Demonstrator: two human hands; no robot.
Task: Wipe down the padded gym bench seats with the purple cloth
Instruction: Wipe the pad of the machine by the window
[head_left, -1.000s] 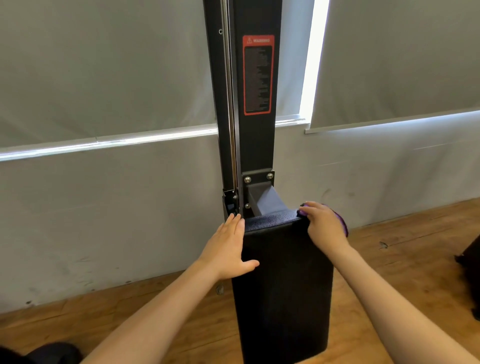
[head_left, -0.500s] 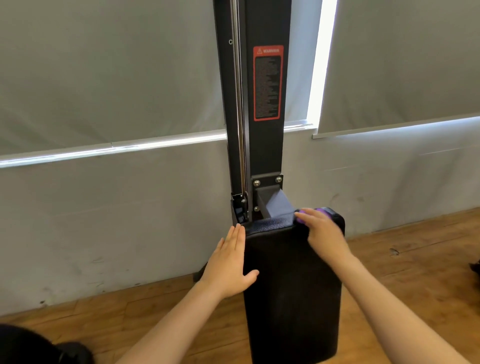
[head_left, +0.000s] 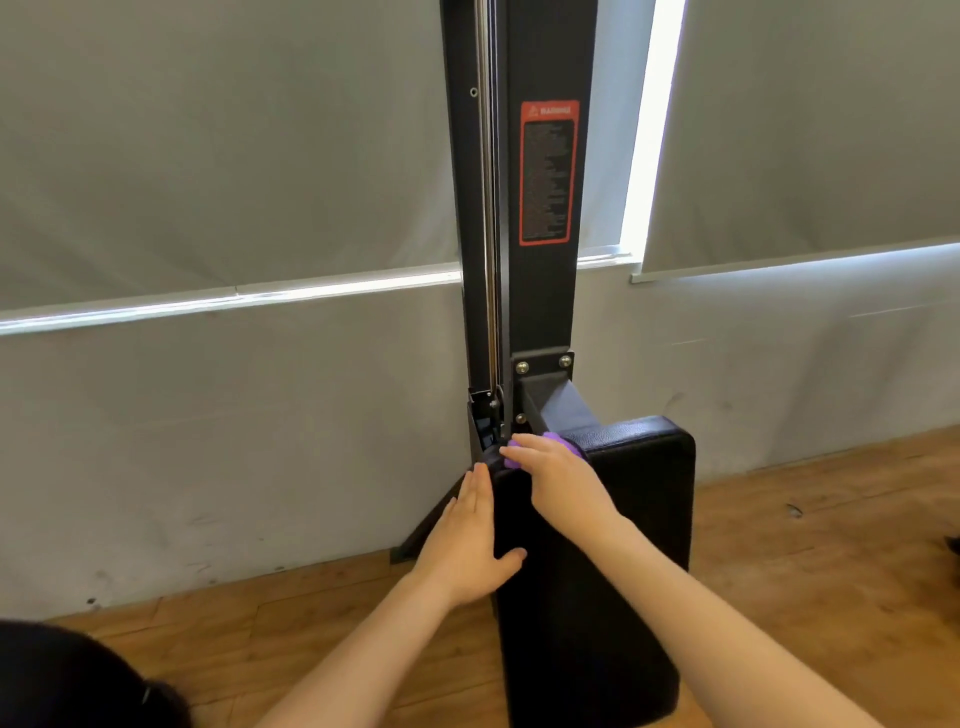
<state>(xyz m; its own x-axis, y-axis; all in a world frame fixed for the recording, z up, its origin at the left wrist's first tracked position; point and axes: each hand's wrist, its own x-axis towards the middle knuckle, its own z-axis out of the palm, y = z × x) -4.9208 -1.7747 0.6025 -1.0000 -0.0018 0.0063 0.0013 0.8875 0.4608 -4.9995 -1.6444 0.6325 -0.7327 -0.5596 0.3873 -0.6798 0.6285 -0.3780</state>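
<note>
A black padded bench seat runs from the machine's post toward me. My right hand presses the purple cloth onto the far left corner of the pad's top edge; only a bit of cloth shows past the fingers. My left hand lies flat against the pad's left side, fingers straight and thumb hooked over the top surface.
A tall black machine post with a red warning label rises behind the pad, close to a grey wall. A black floor brace angles out to the left. Wooden floor lies on both sides.
My right hand has slid the cloth from the pad's far right corner across to its far left corner. My left hand has stayed on the pad's left side.
</note>
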